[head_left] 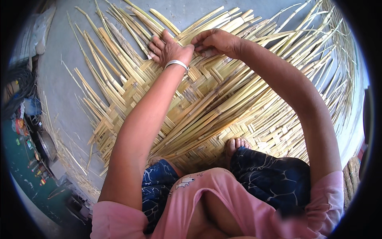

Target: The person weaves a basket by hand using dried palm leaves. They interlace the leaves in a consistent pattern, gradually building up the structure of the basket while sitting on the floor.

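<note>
A partly woven mat (195, 83) of split yellow-green canes lies on the floor before me, its middle plaited crosswise. My left hand (169, 51) rests flat on its far part, palm down, fingers stretched out and apart, with a ring and a silver bangle on that arm. Just right of it, my right hand (217, 43) bends its fingers and thumb together at the weave. What sits between those fingertips is hidden. Loose cane ends (107, 44) fan out past the plaiting at the far left, and a thick bundle of long canes (223, 105) runs diagonally across the mat toward the right.
My bare foot (237, 144) stands on the near edge of the mat. Grey floor (57, 87) surrounds it. Along the left lie a dark coil (20, 87), a round metal pan (47, 145) and small scattered items on a green surface (24, 171). Long thin cane tips spread at the right.
</note>
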A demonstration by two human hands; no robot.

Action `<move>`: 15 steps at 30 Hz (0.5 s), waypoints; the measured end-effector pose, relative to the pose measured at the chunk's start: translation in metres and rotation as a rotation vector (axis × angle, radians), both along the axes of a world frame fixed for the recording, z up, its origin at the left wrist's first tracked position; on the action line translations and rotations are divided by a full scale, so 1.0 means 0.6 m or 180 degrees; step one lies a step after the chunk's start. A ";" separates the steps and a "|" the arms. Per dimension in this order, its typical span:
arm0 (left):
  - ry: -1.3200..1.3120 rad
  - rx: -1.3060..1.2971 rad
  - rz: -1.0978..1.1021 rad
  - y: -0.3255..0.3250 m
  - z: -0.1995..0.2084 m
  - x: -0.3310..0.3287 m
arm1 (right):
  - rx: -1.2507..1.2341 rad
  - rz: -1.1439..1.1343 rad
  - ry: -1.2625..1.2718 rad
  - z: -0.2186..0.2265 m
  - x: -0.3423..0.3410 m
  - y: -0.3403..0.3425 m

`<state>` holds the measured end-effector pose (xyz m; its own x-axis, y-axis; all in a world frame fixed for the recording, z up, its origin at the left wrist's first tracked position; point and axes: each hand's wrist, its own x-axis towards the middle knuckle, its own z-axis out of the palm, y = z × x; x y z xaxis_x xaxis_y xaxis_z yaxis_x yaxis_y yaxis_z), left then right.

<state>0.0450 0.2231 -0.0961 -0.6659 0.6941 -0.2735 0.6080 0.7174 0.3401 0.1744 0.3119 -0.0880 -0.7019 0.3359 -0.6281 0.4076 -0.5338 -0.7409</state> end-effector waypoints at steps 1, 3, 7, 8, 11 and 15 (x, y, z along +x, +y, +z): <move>0.0055 0.0023 0.0039 0.004 -0.001 0.003 | 0.0026 0.0011 0.0012 -0.001 0.000 0.002; 0.0048 0.0061 0.0063 0.005 -0.002 0.006 | 0.0056 0.0011 0.0006 -0.001 0.000 0.000; 0.0055 0.0100 0.0108 0.006 0.003 0.007 | 0.0110 0.0010 -0.0062 0.006 -0.006 -0.004; 0.0074 0.0125 0.0120 0.006 0.002 0.006 | 0.0134 0.0023 -0.0075 0.006 -0.007 -0.004; 0.0054 0.0218 0.0086 -0.001 -0.004 0.003 | 0.0259 0.0116 -0.0124 0.007 -0.009 -0.006; 0.0273 0.0672 -0.0351 -0.030 -0.009 0.001 | 0.0572 -0.0085 -0.0123 -0.001 -0.008 -0.015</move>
<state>0.0453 0.2053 -0.1016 -0.5974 0.7996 -0.0606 0.7118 0.5636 0.4193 0.1695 0.3029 -0.0885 -0.6679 0.4632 -0.5826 0.4250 -0.4052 -0.8094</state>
